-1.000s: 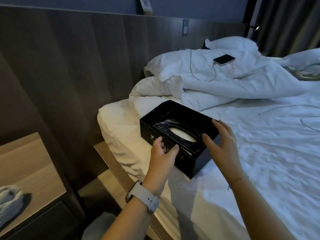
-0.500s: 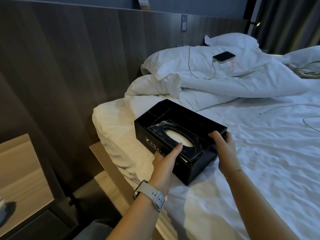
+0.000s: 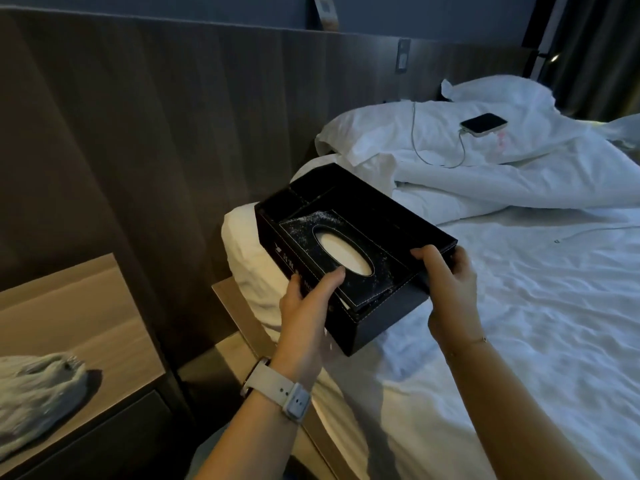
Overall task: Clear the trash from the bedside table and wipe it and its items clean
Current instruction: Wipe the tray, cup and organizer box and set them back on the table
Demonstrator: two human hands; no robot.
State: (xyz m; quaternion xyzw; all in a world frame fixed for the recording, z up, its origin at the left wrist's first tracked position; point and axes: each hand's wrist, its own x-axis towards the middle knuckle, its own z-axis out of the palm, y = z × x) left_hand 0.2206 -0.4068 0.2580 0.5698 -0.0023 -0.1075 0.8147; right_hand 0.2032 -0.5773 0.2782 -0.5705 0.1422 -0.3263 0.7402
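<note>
Item: black tissue box [image 3: 363,244], an open-topped organiser tray with a lidded tissue section and small side compartments; white specks, dust or crumbs as far as the dim light allows, are scattered over the lid around the oval tissue slot.

Position: above the near corner of the bed [image 3: 519,306], its far end tilted up; a second ago it sat flat on the mattress with both hands only approaching, half a second ago they had closed on it, and now it is raised clear of the sheet.

Left hand [image 3: 304,306]: wrapped round the box's near left side, thumb laid on the lid just beside the slot, fingers curled under; a pale watch on the wrist.

Right hand [image 3: 446,282]: clasping the box's right end, thumb over the rim, fingers hidden beneath.

Bedside table [image 3: 69,317]: left of the box and well apart from it, across the bed frame; a crumpled grey-white cloth [image 3: 34,393] lies on its near edge.

Elsewhere: a phone [image 3: 483,124] on its cable rests on the pillow [image 3: 415,133] beyond the box.

Reading: the lift suggests the box is being carried back toward the table or readied for wiping; the specks on the lid remain, so cleaning of this item looks unfinished.
</note>
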